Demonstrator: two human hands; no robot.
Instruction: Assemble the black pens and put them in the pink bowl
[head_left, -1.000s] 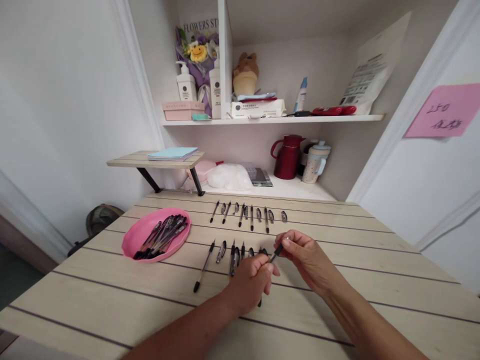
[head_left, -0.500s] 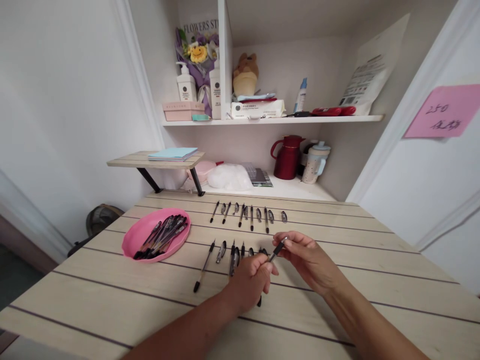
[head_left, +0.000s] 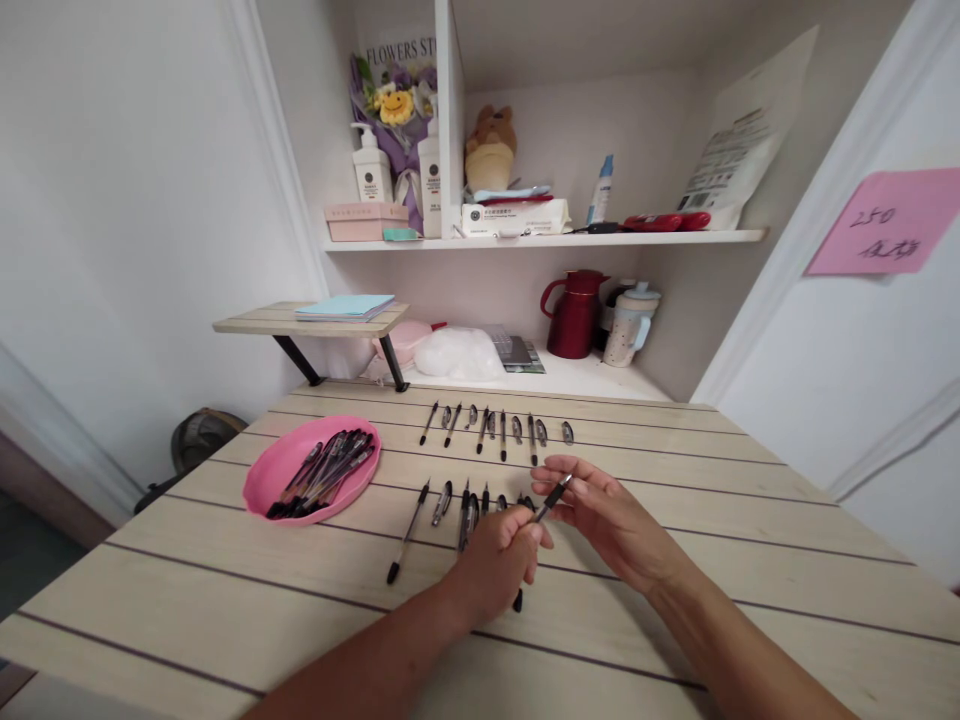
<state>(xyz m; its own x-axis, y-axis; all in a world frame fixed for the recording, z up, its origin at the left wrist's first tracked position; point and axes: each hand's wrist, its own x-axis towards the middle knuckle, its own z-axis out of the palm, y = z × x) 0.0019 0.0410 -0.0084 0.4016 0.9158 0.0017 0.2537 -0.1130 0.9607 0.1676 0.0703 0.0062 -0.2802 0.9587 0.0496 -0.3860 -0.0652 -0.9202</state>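
Note:
My left hand point(head_left: 495, 560) is closed around the barrel of an uncapped black gel pen point(head_left: 553, 497), whose silver tip points up and to the right. My right hand point(head_left: 615, 520) is at the tip end, its fingers extended and apart behind the pen; whether the thumb touches it I cannot tell. Under and beside my hands lies a near row of uncapped pens point(head_left: 409, 532) and loose caps point(head_left: 442, 503), partly hidden by my left hand. Farther back is a second row of uncapped pens point(head_left: 503, 437) with caps point(head_left: 568, 433) between them.
A pink bowl point(head_left: 259, 500) with several capped pens stands on the left of the slatted table point(head_left: 225, 570). Behind it is a small raised stand point(head_left: 255, 318) with notebooks point(head_left: 345, 308). A red jug point(head_left: 574, 315) and a pale cup point(head_left: 628, 328) stand at the back.
My right hand has shifted slightly left and its fingers have spread, leaving the pen tip more exposed. The left hand keeps its grip on the pen, nearly still.

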